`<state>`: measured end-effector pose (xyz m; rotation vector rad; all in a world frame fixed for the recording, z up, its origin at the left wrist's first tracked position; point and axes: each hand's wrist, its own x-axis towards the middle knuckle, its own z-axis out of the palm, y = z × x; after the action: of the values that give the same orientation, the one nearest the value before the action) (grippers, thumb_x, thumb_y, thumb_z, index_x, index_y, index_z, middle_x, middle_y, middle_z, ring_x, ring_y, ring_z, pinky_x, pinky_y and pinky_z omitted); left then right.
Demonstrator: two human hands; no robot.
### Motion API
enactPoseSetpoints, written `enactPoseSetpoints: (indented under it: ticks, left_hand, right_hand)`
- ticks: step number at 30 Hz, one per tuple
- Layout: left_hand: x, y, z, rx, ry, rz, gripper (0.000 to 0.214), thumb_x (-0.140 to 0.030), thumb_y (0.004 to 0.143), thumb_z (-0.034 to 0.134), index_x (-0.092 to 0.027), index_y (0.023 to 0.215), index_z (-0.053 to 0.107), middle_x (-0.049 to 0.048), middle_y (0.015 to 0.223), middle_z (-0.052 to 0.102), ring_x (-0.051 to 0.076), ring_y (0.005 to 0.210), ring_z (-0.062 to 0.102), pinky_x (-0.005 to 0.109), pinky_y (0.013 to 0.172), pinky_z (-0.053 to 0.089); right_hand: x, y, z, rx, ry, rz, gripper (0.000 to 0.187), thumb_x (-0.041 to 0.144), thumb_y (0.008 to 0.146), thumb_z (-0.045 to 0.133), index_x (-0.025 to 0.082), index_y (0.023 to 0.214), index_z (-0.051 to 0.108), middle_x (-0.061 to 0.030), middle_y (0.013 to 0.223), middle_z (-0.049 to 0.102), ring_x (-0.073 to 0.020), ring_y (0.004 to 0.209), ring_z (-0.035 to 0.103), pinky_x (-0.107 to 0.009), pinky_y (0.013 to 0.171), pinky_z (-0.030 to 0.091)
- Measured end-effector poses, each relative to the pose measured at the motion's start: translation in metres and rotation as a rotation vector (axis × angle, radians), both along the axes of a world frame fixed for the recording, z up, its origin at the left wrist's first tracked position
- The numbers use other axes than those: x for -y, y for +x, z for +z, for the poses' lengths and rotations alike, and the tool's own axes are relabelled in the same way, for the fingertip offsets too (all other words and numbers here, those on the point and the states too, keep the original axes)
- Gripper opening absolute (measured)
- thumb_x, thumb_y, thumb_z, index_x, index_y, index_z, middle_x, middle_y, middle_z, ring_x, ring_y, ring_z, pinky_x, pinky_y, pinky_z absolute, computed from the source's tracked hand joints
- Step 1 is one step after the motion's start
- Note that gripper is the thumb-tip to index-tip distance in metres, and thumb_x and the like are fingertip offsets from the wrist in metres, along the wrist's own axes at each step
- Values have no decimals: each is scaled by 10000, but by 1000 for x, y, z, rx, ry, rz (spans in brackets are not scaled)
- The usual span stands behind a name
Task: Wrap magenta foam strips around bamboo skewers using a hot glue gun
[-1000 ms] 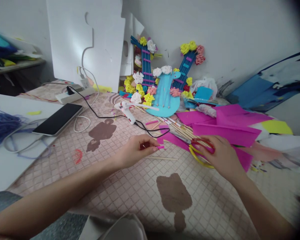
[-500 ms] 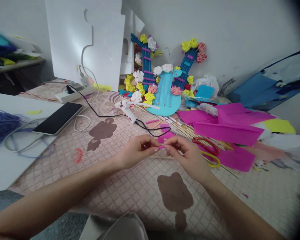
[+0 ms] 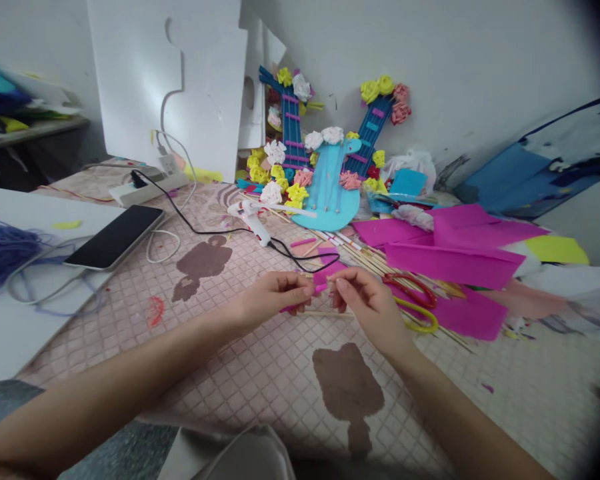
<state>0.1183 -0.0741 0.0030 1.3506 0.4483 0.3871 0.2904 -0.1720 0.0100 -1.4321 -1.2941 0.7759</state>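
Note:
Over the middle of the table my left hand (image 3: 276, 295) pinches a small bright pink strip (image 3: 321, 289), whose end pokes out past the fingertips. A bit of pink also shows under the fingers of that hand. A short gap to the right, my right hand (image 3: 369, 303) has its thumb and fingers drawn together near the strip's end; what they hold, if anything, is too small to make out. Just below the fingertips a thin wooden stick (image 3: 325, 314) lies on the tablecloth. Beyond my hands rests a white glue gun (image 3: 253, 223) with a black cord.
Scissors with red and yellow handles (image 3: 420, 325) lie right of my hand among wooden sticks and magenta sheets (image 3: 455, 261). Behind stand paper guitars (image 3: 327, 193) with crumpled paper flowers. At left are a phone (image 3: 116, 238), a power strip (image 3: 145, 190) and purple yarn (image 3: 5, 247).
My fingertips were together around the pink strip. Now my right hand has drawn slightly apart to the right, and the strip stays in my left hand.

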Motion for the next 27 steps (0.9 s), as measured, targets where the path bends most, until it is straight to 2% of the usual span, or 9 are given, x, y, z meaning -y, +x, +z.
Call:
enactPoseSetpoints:
  ticks: [3,7,12,17,22,25,27]
  left_hand:
    - [-1,1,-3,1,-106,23,266,-374,797,656,-115,808,596,-23,672,537,61,569,469,214,556,342]
    - [-1,2,-5,-5,-112,12,293,-386,788,672,-115,874,604,-23,666,540,58,564,460,203,527,314]
    - [-3,3,-5,-47,-95,30,334,-449,799,637,-120,822,582,-16,671,552,65,567,481,212,543,347]
    - [-9,1,-5,-49,-17,77,318,-381,717,704,-110,846,597,-16,698,565,63,557,480,225,551,358]
    - [-12,2,-7,-38,-1,61,306,-358,706,698,-99,836,601,-11,687,571,67,562,493,234,569,382]
    - [-14,2,-8,-41,10,108,313,-333,700,703,-95,879,605,-4,707,588,70,576,505,234,584,403]
    - [-17,1,-8,-46,14,167,347,-311,702,705,-101,954,593,-10,695,594,73,578,511,229,583,408]
  right_hand:
    - [0,1,-3,-33,9,38,182,360,881,567,207,979,563,-6,790,590,-130,668,571,-251,580,468]
    - [-2,-1,-8,71,57,119,229,256,844,623,227,1061,555,-32,961,600,-153,821,596,-283,702,492]
    - [-6,1,-13,259,150,63,46,178,853,593,212,884,589,-5,846,599,-143,762,577,-276,691,472]
    - [-6,6,-12,424,197,23,113,154,851,592,208,951,588,-23,898,603,-153,782,580,-278,690,474]
    - [-9,10,-4,699,277,147,99,144,878,553,205,937,605,-45,940,601,-178,874,579,-299,754,463]
    - [-21,23,2,813,296,163,83,166,888,549,199,911,622,-47,909,595,-183,856,568,-310,756,446]
    - [-35,36,6,846,287,111,82,191,885,561,193,889,643,-46,872,584,-185,823,561,-307,733,436]
